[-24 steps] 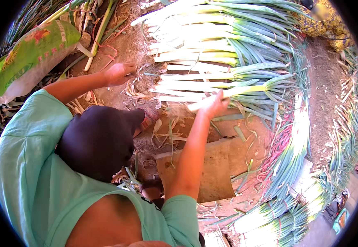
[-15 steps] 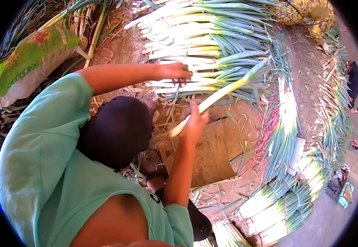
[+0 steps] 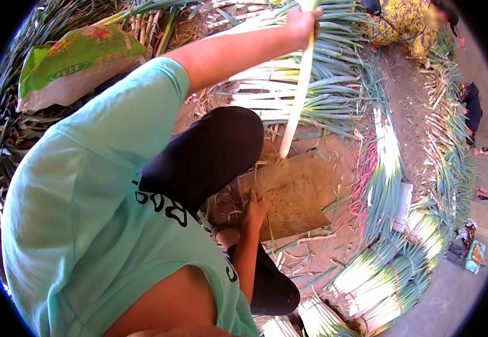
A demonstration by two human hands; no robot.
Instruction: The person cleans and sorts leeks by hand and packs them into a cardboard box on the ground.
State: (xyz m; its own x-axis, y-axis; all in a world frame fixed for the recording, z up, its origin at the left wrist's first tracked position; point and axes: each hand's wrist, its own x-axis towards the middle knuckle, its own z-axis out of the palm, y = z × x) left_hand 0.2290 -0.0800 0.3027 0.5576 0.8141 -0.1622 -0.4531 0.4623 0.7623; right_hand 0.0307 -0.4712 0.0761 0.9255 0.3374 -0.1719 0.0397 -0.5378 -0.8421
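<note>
My left hand (image 3: 303, 19) is raised high and closed around the green top of a single leek (image 3: 295, 106), which hangs almost upright from my fist, its white root end just above the brown board (image 3: 297, 196) on the ground. My right hand (image 3: 255, 205) is low, well apart from the leek, resting on the near edge of that board; I cannot tell how far its fingers are spread. Behind the leek lies a loose heap of leeks (image 3: 311, 84), and tied bundles (image 3: 379, 281) sit to my right.
</note>
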